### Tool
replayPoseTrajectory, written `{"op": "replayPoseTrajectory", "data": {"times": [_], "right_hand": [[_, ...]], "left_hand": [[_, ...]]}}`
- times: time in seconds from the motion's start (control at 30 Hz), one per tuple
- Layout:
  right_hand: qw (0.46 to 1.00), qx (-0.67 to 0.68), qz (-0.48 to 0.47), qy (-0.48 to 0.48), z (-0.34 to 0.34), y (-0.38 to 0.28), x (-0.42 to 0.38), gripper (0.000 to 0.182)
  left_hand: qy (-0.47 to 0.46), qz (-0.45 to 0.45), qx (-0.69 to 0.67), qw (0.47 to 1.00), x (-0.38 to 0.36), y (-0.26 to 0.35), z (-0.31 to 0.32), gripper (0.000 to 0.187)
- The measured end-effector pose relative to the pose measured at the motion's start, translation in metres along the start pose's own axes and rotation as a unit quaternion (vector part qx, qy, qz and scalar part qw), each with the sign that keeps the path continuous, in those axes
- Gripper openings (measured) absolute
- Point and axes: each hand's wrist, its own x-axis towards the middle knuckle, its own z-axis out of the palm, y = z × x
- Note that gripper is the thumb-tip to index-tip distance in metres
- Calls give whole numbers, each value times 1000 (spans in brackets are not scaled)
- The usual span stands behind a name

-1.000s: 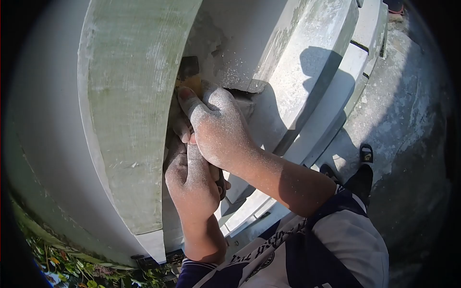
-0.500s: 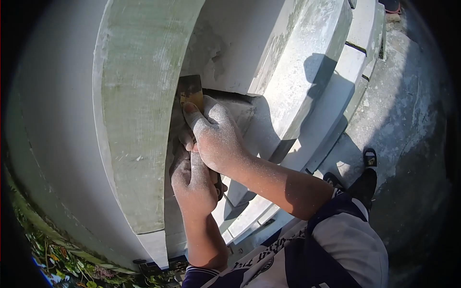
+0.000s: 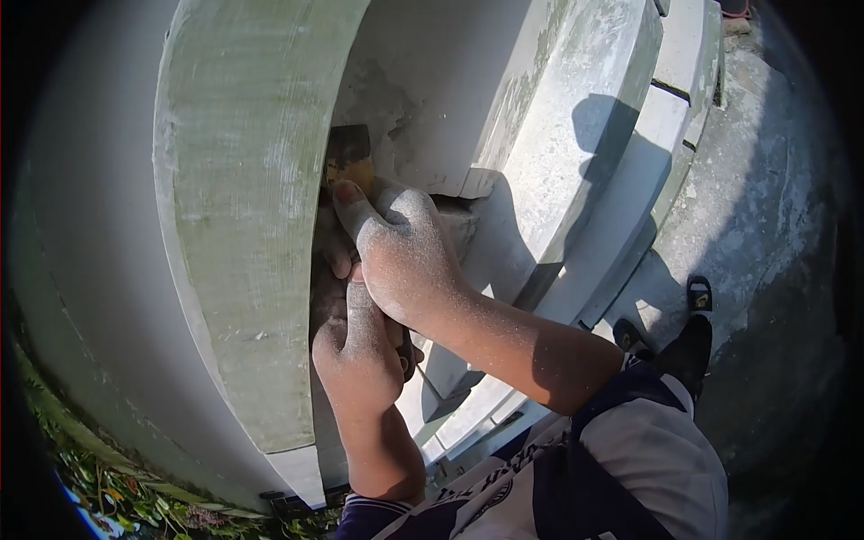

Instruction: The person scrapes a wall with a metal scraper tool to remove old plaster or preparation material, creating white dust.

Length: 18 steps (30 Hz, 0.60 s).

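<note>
Both hands are closed along one hand scraper [image 3: 351, 162], whose flat end is dark at the tip and worn yellowish below. My right hand [image 3: 405, 247] is higher up, its thumb pressed on the yellowish part. Below it, my left hand [image 3: 355, 337] wraps the lower part, where a dark piece shows beside the fingers. White dust coats both hands. The scraper's flat end lies by the inner edge of a pale green curved panel [image 3: 256, 198], close to a grey patchy wall surface [image 3: 414, 99]. Most of the scraper is hidden by my fingers.
White stepped ledges [image 3: 562, 171] run diagonally on the right, with dark gaps between blocks. Beyond them is a concrete floor [image 3: 729, 171], where my sandalled feet [image 3: 698, 295] stand. Green plants [image 3: 135, 499] grow at the lower left.
My hands and the scraper have shifted slightly left and up in view. The panel has also shifted left, so the camera has moved a little. Both hands keep their grip.
</note>
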Motion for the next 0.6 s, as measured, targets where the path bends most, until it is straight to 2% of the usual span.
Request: {"op": "replayPoseTrajectory", "data": {"times": [0.03,0.07,0.1,0.17,0.27,0.33,0.4,0.43,0.5,0.53,0.6], "right_hand": [[1000,-6,5,1,1,0,-7,30],[997,-66,17,-20,-1,11,-11,28],[999,-11,-18,-31,1,18,-18,29],[996,51,36,-61,-6,24,-16,29],[991,105,25,-85,-3,20,-16,22],[990,106,20,-86,-4,10,-4,21],[995,66,25,-74,-7,-9,4,20],[992,92,24,-81,-7,-5,4,20],[985,142,20,-94,-8,6,-3,19],[989,118,44,-82,-6,5,-11,19],[991,105,33,-82,-10,4,-5,22]], "left_hand": [[9,-55,-46,997,-4,1,-1,36],[2,-44,-21,999,-6,-6,-8,38],[62,-10,10,998,-8,-9,-4,40],[58,3,37,998,-9,-18,-12,40],[8,-40,7,999,-10,-13,-15,35],[36,106,102,988,3,-27,-9,40],[39,125,112,985,6,-20,-2,43],[41,135,117,983,8,-17,1,45],[30,20,14,999,-3,-10,3,45],[44,-61,-70,995,-7,4,8,46],[35,-45,-77,995,-3,13,18,38]]}}
